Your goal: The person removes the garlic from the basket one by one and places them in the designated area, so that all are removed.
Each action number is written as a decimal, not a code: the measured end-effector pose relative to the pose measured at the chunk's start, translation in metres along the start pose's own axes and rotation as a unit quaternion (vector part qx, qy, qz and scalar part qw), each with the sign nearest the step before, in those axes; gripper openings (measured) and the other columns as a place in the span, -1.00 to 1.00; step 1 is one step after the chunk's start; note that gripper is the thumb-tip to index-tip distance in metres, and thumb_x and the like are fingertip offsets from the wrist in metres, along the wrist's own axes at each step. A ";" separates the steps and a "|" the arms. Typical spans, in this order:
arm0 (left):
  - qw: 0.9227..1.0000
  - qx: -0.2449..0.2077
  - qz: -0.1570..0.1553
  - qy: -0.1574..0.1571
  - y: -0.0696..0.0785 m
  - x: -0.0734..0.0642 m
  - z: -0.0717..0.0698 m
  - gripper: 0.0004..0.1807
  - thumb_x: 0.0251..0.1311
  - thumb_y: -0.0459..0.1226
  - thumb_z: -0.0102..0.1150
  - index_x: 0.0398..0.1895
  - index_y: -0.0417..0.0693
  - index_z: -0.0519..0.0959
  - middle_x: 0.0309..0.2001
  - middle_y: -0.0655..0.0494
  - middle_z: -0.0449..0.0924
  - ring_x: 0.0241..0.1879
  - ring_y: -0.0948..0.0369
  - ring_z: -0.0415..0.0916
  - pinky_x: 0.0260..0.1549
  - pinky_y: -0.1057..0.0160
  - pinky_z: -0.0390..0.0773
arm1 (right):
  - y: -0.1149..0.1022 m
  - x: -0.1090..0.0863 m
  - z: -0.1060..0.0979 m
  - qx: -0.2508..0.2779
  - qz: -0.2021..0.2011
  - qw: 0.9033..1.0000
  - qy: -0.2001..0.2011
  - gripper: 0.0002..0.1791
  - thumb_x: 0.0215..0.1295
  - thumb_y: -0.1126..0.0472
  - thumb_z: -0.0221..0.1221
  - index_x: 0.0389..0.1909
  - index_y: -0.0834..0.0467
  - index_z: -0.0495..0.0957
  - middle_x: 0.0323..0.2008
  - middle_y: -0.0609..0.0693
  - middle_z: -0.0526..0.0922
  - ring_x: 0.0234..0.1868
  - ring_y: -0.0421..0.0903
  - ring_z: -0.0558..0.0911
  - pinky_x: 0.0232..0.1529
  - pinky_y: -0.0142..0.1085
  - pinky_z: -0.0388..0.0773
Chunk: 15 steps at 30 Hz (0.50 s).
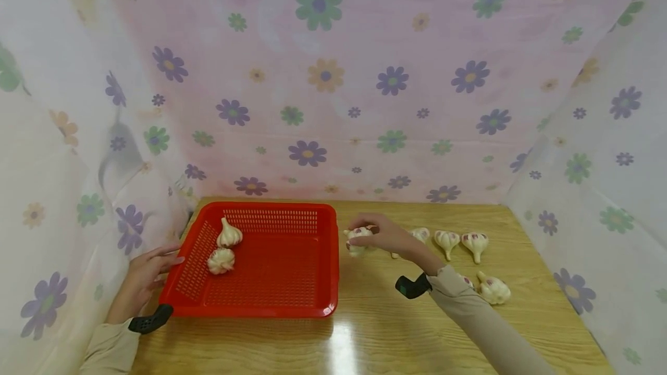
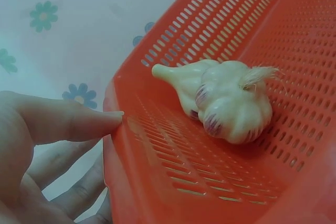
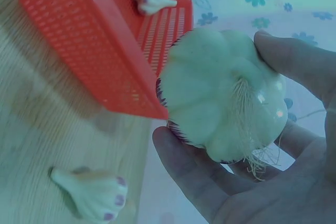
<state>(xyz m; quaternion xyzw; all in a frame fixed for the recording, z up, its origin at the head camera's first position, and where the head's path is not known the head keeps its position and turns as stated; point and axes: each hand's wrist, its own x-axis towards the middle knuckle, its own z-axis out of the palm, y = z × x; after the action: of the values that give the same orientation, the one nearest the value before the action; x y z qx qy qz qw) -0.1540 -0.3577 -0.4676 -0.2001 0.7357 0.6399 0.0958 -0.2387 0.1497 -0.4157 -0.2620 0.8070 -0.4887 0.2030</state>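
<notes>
A red plastic basket (image 1: 263, 305) with slotted sides stands on the left part of the table. My left hand (image 1: 139, 282) holds its left rim, thumb on the rim and fingers outside below it. Two garlic bulbs lie inside near that wall: one with its stem up (image 1: 229, 234), the other (image 1: 221, 261) just in front of it. Right of the basket, my right hand (image 1: 388, 238) grips another garlic bulb (image 3: 220, 93) between thumb and fingers. The right wrist view shows this bulb's root tuft towards the camera, with the basket's edge behind it.
More garlic bulbs lie on the wooden table (image 1: 385, 328) to the right: two at the back (image 1: 447, 242) (image 1: 475, 245), one (image 1: 419, 235) partly behind my right hand, and one (image 1: 495, 289) beside my right forearm, which partly covers another. Flowered cloth (image 1: 333, 103) encloses the table's back and sides.
</notes>
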 end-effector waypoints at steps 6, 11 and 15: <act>1.000 0.004 -0.006 0.003 0.002 -0.001 0.002 -0.45 0.28 -0.18 0.11 0.33 -0.05 0.33 -0.30 0.44 0.56 -0.27 0.30 0.53 -0.26 0.20 0.56 | 0.007 -0.011 -0.008 -0.002 0.016 1.000 0.012 -0.68 0.24 0.05 0.24 -0.04 0.09 0.54 0.10 0.09 0.48 0.08 -0.03 0.43 0.20 0.05 0.25; 1.000 0.008 -0.012 0.003 0.003 -0.002 0.002 -0.32 0.25 -0.17 0.15 0.40 -0.15 0.20 -0.30 0.46 0.54 -0.28 0.30 0.53 -0.26 0.20 0.58 | 0.011 -0.017 -0.013 -0.013 0.015 1.000 0.019 -0.62 0.24 0.03 0.23 0.01 0.12 0.53 0.06 0.01 0.50 0.11 -0.04 0.42 0.21 0.06 0.24; 1.000 0.012 -0.010 0.001 0.003 -0.003 0.003 -0.29 0.25 -0.16 0.15 0.41 -0.18 0.17 -0.30 0.45 0.53 -0.28 0.30 0.53 -0.26 0.19 0.58 | 0.015 -0.022 -0.017 -0.008 0.015 1.000 0.022 -0.61 0.25 0.03 0.22 0.03 0.15 0.52 0.06 0.00 0.49 0.13 -0.02 0.41 0.22 0.06 0.23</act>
<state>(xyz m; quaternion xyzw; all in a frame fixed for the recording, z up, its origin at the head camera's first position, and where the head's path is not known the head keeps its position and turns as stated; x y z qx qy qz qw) -0.1529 -0.3541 -0.4641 -0.2069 0.7412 0.6301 0.1035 -0.2351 0.1807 -0.4202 -0.2406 0.8191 -0.4846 0.1906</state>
